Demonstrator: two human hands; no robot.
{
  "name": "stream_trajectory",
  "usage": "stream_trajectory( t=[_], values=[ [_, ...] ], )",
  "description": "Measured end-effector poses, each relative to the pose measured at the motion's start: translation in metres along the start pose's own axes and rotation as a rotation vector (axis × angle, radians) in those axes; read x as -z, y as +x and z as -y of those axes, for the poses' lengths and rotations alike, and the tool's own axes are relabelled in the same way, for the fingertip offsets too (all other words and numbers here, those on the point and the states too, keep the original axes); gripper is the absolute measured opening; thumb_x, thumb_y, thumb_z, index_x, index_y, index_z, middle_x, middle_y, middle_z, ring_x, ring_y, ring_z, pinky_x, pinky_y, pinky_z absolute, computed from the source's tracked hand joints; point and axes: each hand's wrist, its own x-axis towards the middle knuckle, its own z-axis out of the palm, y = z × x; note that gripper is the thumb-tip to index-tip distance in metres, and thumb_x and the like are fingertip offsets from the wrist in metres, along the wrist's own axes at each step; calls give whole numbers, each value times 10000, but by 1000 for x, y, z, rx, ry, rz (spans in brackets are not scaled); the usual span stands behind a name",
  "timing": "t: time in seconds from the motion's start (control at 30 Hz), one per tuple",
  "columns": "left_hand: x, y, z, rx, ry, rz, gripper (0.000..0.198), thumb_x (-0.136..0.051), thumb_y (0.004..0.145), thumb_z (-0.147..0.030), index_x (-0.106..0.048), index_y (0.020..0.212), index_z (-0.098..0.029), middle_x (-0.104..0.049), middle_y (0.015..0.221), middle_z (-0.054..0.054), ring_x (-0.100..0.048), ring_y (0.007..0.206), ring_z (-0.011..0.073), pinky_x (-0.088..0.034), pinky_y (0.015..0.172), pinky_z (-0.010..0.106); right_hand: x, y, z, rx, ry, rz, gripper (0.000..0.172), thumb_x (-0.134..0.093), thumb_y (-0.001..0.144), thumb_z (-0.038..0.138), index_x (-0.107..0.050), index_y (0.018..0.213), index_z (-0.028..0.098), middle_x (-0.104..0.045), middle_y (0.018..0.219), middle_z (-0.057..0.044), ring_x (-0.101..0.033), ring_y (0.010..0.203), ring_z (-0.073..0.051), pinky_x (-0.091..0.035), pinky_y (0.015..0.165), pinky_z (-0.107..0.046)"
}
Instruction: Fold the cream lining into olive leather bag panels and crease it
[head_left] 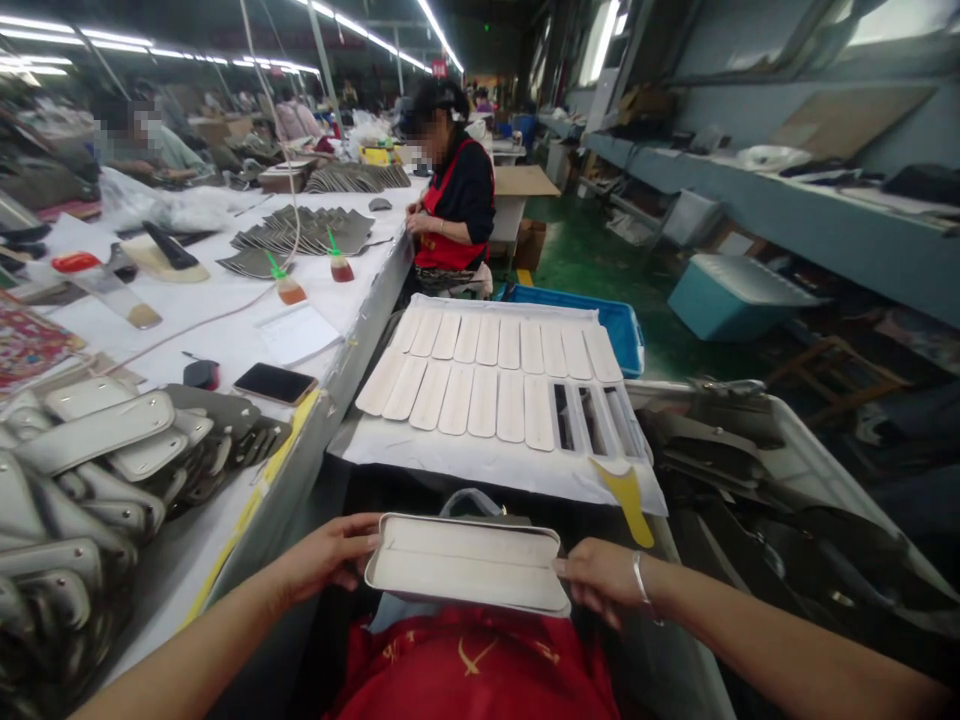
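I hold an open, pale-lined oblong case shell (466, 562) flat above my lap, over my red apron (480, 670). My left hand (330, 555) grips its left end, fingers curled round the rim. My right hand (600, 578), with a bracelet on the wrist, pinches its right end. Just beyond lies a white board (495, 462) carrying two rows of cream lining strips (480, 375), with three dark open slots (592, 418) at its right. A yellow spatula (628, 500) rests on the board's near right corner.
Stacked grey case shells (97, 460) fill the white table at left, with a phone (274, 383) and glue bottles (289, 288) farther along. A bin of dark parts (757, 490) sits at right. A person in a red apron (454, 215) works ahead beside a blue crate (622, 330).
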Motion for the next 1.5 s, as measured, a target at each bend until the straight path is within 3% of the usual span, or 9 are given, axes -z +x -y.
stream_trajectory(
  t=[0.17, 0.4, 0.6, 0.7, 0.9, 1.03, 1.17, 1.33, 1.5],
  values=[
    [-3, 2, -9, 48, 9, -40, 538, -670, 726, -353, -523, 1215, -184, -618, 846, 47, -567, 644, 139, -539, 517, 269, 0, 1, 11, -103, 33, -2, 494, -283, 946, 286, -465, 511, 141, -439, 332, 32, -428, 226, -80, -327, 249, -144],
    [5, 4, 5, 20, -150, -20, 492, -656, 737, -384, -494, 1167, -207, -572, 888, 28, -565, 652, 122, -545, 567, 279, -7, 7, 4, -107, 67, -45, 442, -319, 935, 339, -458, 559, 154, -452, 334, 38, -431, 228, -80, -311, 255, -138],
    [6, -1, -7, -77, 398, -165, 387, -625, 697, -528, -475, 764, -179, -474, 612, -47, -519, 537, 128, -475, 391, 223, -18, 9, -7, -30, 98, -155, 419, -395, 886, 434, -422, 556, 177, -430, 321, 53, -402, 217, -76, -272, 252, -149],
    [9, -3, -17, -58, 358, -116, 393, -608, 709, -539, -478, 703, -168, -480, 581, -41, -521, 524, 127, -458, 387, 209, -21, 7, -6, -8, 71, -219, 431, -409, 875, 445, -416, 537, 178, -411, 308, 57, -391, 212, -72, -248, 249, -151],
    [16, 4, -4, -59, 43, 8, 334, -601, 751, -490, -494, 824, -182, -497, 673, -40, -514, 592, 87, -484, 501, 199, -23, 6, -15, 72, 177, -211, 461, -476, 772, 568, -421, 525, 183, -383, 306, 69, -368, 220, -70, -258, 256, -163],
    [12, 14, 18, -46, -46, 59, 470, -628, 726, -498, -502, 1089, -227, -539, 764, -17, -536, 571, 86, -502, 497, 224, -24, 6, -25, 124, 289, -198, 510, -517, 651, 675, -427, 544, 185, -380, 321, 81, -330, 224, -58, -252, 260, -169],
    [9, 14, 17, 5, -56, 76, 565, -619, 743, -479, -478, 1219, -209, -585, 740, 17, -573, 547, 114, -518, 468, 237, -23, 5, -27, 118, 247, -197, 497, -506, 686, 652, -428, 542, 183, -399, 314, 69, -349, 226, -63, -244, 268, -168],
    [-2, 9, 2, 5, 88, -20, 586, -614, 742, -489, -482, 1251, -229, -588, 758, 14, -572, 570, 129, -530, 427, 235, -19, 6, -17, 36, 90, -257, 423, -436, 844, 461, -422, 528, 181, -411, 298, 56, -390, 220, -76, -245, 263, -160],
    [-4, 6, 14, -27, 258, -159, 673, -525, 732, -627, -444, 1287, -255, -605, 963, 59, -592, 755, 224, -564, 492, 320, -24, -6, -10, 93, 40, -345, 436, -519, 793, 508, -438, 525, 174, -427, 338, 64, -400, 245, -71, -271, 265, -158]
  ],
)
